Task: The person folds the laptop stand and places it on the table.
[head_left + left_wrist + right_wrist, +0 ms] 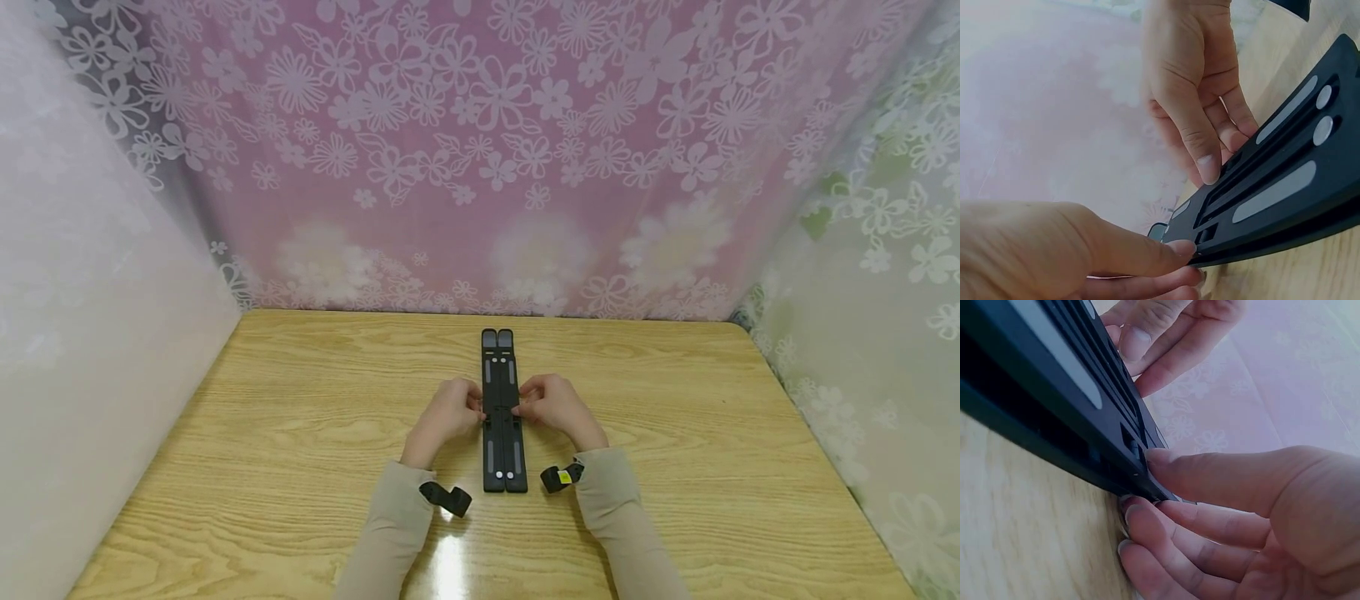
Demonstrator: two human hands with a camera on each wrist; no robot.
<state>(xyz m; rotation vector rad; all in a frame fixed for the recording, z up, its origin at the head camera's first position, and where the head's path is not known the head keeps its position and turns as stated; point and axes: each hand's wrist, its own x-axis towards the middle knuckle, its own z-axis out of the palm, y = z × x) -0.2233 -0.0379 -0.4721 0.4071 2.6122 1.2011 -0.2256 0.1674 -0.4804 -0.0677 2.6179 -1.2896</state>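
Observation:
A folded black laptop stand (492, 433) lies lengthwise on the table, its two long bars side by side with grey pads and round silvery rivets. At its left edge, about midway along, my left hand (450, 408) pinches the bar between thumb and fingers. Opposite it, my right hand (553, 407) pinches the right edge. The left wrist view shows the left thumb (1166, 253) on the top face beside a small slot in the stand (1288, 150). Seen from the right wrist, the right thumb (1204, 478) presses the upper edge while the fingers (1166, 544) curl below.
The wood-grain table (315, 400) ends at a pink flowered curtain (480, 167) behind. Pale curtains hang along the left (112, 292) and right (885, 333) sides. Black wrist cameras are strapped on the left (447, 498) and right (561, 477) sleeves.

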